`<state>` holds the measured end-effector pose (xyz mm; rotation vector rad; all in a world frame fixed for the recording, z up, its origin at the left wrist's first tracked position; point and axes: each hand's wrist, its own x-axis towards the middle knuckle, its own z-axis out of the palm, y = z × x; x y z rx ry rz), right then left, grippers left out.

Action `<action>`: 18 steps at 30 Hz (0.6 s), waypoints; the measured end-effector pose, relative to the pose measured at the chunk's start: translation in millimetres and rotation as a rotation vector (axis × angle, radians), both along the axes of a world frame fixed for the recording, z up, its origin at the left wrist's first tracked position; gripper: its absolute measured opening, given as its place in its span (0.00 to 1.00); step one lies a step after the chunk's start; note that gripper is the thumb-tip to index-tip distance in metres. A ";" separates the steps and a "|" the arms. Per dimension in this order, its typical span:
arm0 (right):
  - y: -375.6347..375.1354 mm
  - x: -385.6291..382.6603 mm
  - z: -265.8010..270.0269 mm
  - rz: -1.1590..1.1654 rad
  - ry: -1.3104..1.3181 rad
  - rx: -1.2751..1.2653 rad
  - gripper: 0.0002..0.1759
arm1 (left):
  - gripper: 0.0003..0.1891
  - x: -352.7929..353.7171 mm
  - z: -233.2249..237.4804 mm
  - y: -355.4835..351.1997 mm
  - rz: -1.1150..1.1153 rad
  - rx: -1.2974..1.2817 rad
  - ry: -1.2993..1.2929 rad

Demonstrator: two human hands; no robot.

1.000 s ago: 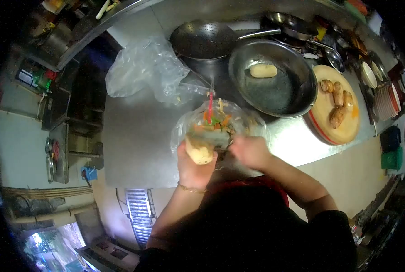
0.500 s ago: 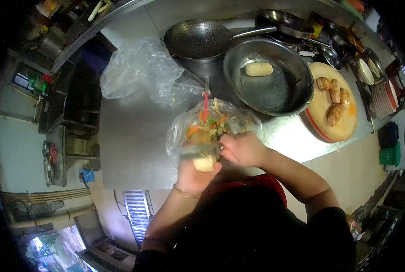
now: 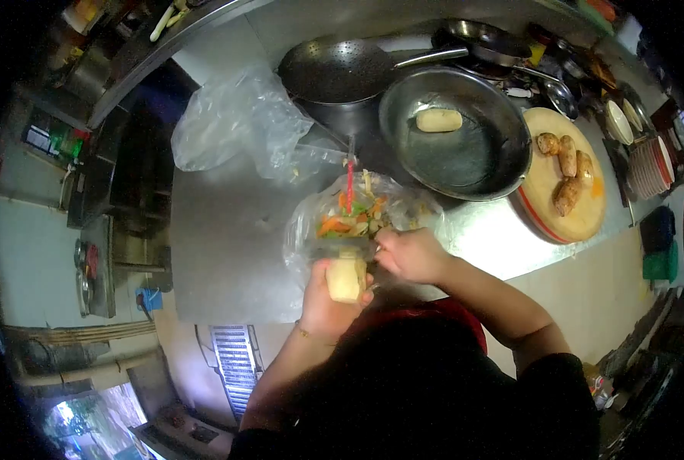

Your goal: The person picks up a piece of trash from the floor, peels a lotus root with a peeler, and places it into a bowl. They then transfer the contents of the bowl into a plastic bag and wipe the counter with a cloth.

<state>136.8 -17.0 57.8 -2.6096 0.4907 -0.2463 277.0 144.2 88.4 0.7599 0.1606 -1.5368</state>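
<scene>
In my left hand (image 3: 323,308) is a pale yellow peeled root piece (image 3: 346,280), held above the near edge of the counter. My right hand (image 3: 414,255) is closed round the handle of a blade (image 3: 340,247), which lies across the root's far end and is blurred. Beyond both hands a clear plastic bag (image 3: 303,226) holds orange, green and brown scraps (image 3: 349,222). Another peeled root (image 3: 439,119) lies in the large metal basin (image 3: 464,172). Several brown unpeeled roots (image 3: 567,156) rest on the round cutting board (image 3: 545,126) at the right.
A crumpled clear bag (image 3: 238,123) lies at the back left of the steel counter (image 3: 211,253). Behind the basin are a perforated ladle (image 3: 338,70) and a pan (image 3: 486,40). Stacked bowls (image 3: 650,165) stand at the far right.
The blade has moved away from my body to the root's far end. More of the pale root shows in my left hand, which has tilted slightly.
</scene>
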 end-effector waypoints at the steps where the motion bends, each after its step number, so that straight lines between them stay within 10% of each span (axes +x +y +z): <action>1: -12.9 -7.0 -23.4 -0.074 0.077 0.002 0.14 | 0.23 -0.9 -1.6 3.6 0.011 0.009 0.011; 11: 25.4 0.2 44.9 -0.083 0.127 0.192 0.15 | 0.20 -4.8 -17.5 2.0 0.050 0.028 -0.125; 18: 8.3 -26.7 -5.8 -0.258 0.151 0.302 0.16 | 0.26 -11.0 11.6 6.2 0.151 -0.007 -0.467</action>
